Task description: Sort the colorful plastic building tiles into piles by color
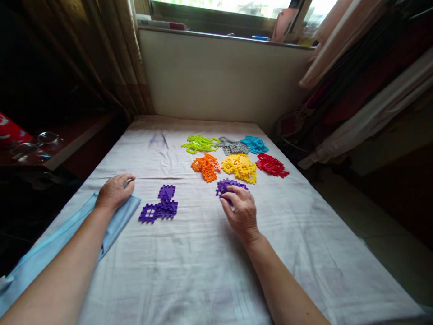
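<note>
Stretching both forearms over the pale sheet, with light blue cloth lying under the left forearm. Resting the left hand at the cloth's far end, keeping its fingers loosely bent, with a gap showing beside the thumb. Lying to the right of that hand, a small group of purple pieces, partly overlapping, including a square piece with a window-like opening. Reaching farther right with the right hand, bending thumb and fingers close together at the near edge of a purple pile; not showing clearly whether pinching a piece or only touching the pile. Lying just beyond in a row, from left to right: an orange pile, a yellow pile and a red pile. Spreading behind these, a lime green pile, a grey pile and a blue pile, with the grey touching or nearly touching both neighbours. Rising past the sheet's far edge, a plain wall; hanging at its left, a brown curtain. Standing on the window ledge above, a pink cup, with a blue pen lying nearby.
</note>
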`<action>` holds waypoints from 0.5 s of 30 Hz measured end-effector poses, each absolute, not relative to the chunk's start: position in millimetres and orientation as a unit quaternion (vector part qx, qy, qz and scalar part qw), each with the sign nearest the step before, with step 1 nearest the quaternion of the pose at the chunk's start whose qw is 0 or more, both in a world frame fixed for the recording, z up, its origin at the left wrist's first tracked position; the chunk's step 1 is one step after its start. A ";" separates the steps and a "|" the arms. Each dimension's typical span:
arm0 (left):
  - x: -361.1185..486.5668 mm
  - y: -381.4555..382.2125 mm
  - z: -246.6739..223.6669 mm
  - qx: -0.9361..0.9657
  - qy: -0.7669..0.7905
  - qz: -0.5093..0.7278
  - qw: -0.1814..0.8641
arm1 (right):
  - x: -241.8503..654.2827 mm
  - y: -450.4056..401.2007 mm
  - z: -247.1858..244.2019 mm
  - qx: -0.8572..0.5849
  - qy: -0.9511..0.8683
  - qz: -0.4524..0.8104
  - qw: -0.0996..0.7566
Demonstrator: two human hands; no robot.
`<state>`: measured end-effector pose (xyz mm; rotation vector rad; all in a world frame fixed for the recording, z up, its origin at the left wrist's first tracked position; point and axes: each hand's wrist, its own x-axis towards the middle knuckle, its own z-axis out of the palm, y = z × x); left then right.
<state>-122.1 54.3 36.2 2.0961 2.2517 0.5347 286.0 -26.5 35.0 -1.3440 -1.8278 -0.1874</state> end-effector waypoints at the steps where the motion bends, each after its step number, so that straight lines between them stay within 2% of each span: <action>1: -122.1 54.3 35.7 0.672 0.721 0.171 0.008 | 298.1 -25.2 33.7 -0.557 -0.705 -0.083 0.432; 8: -117.7 55.6 33.8 0.692 0.710 0.118 -0.047 | 335.3 -16.9 15.7 -0.619 -0.637 -0.056 0.456; 15: -105.9 57.6 52.8 0.690 0.721 0.058 -0.024 | 336.1 -14.0 10.3 -0.620 -0.622 -0.032 0.477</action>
